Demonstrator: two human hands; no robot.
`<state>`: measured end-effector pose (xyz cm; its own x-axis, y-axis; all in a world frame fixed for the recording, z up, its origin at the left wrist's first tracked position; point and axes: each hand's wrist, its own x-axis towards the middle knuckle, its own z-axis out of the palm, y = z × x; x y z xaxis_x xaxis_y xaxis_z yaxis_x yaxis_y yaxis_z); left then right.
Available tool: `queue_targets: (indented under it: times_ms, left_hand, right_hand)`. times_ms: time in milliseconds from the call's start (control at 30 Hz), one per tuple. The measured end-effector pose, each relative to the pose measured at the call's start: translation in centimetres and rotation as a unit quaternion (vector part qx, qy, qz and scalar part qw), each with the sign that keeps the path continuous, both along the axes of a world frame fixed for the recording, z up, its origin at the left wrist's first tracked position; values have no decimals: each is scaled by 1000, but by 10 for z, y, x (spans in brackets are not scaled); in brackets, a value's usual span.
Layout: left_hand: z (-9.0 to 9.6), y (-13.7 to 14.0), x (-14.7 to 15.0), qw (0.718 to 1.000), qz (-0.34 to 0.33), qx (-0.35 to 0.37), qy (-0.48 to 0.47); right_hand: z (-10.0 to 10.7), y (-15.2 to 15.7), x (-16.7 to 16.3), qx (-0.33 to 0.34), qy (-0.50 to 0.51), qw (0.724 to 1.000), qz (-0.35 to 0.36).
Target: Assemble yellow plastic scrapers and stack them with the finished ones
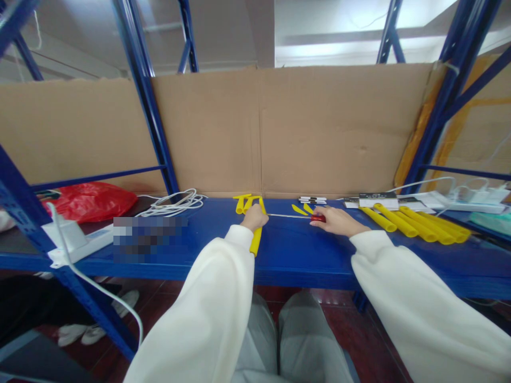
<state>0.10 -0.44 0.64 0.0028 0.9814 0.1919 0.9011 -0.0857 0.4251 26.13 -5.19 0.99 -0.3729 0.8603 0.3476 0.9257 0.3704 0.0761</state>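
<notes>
Near the centre of the frame, the left hand (pixel 254 217) had its grip closed around a slim yellow plastic-looking tube (pixel 256 242), on or just above the blue metal desk (pixel 303 252); the tube's long axis ran from the back of the desk toward the bottom of the frame, its near end jutting out below the fist. Right of centre, the right hand (pixel 338 221) pinched in its grip a red-handled tool with a thin metal shaft (pixel 318 218). That shaft lay nearly level across the frame, roughly square to the tube, its tip pointing left at the left fist and far nearer to it than to the right; whether it touched could not be told. Loose yellow tubes (pixel 415 223) lay beyond the right hand, in the right of the frame.
</notes>
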Motion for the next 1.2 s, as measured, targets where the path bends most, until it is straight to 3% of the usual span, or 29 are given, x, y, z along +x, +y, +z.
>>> queue_targets:
  times_ms: [233,433,700,1200]
  left_hand:
    - [1,-1,1,1000,11,1,3]
    - [2,-1,1,1000,16,3,1]
    - [3,-2,1,1000,14,-7,-2]
    - [5,-4,2,1000,15,-10,0]
  right_hand:
    - [-2,2,3,32,-11,999,22]
    - [-1,1,1,9,-7,1000,-1]
    - [-1,2,2,30,-12,999,0]
    - [-1,-1,0,-9,-2,1000,-18]
